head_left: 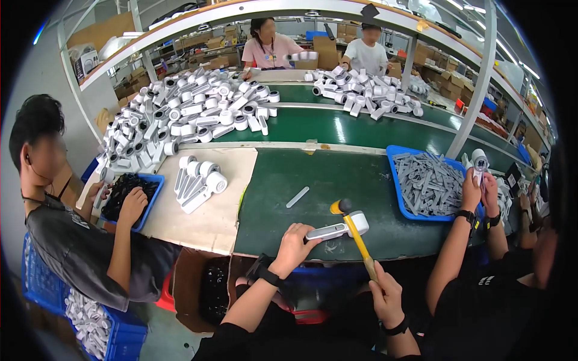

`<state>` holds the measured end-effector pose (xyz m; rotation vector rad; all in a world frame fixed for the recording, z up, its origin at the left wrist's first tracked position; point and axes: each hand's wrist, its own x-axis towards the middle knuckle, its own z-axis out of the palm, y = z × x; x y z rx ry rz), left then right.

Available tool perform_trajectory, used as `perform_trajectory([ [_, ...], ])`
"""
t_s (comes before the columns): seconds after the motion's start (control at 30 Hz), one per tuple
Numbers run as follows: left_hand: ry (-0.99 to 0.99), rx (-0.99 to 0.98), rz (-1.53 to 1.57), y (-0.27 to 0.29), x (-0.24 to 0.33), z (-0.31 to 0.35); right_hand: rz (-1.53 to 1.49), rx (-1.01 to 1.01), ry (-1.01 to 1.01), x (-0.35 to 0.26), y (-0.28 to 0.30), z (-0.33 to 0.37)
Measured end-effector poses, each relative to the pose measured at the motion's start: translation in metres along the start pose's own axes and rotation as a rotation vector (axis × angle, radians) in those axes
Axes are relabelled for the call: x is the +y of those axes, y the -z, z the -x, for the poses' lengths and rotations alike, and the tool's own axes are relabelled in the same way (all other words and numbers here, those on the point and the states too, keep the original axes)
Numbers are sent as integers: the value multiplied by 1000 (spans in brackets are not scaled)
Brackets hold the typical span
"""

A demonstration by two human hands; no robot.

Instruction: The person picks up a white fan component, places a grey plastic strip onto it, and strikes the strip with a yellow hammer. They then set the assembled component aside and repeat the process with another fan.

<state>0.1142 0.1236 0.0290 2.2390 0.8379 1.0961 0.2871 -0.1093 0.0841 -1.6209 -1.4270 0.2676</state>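
A white handheld fan (359, 223) with a grey strip along its handle lies on the green work surface. My left hand (293, 248) is closed around the end of that handle. In my right hand (387, 295) is a mallet (359, 242) with a yellow handle and a black and yellow head. Its handle crosses in front of the fan and hides part of it; whether they touch I cannot tell. One loose grey strip (297, 197) lies a little beyond the fan.
Several fans (201, 180) lie on cardboard (211, 225) at left. A blue tray (392, 157) of grey strips stands at right. Fan piles (180, 111) cover the far left belt. Co-workers sit on both sides, one holding a fan (479, 162); two more people are across the line.
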Motion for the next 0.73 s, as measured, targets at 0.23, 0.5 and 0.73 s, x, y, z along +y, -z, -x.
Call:
perform_trajectory([
  [0.23, 15, 50, 54, -5, -1, 4, 136, -123, -68, 0, 8, 12],
  [0.5, 33, 56, 64, -5, -7, 5, 117, -113, -77, -16, 15, 3],
  [0.73, 172, 63, -11, -8, -3, 11, 193, -170, -21, -4, 13, 4],
])
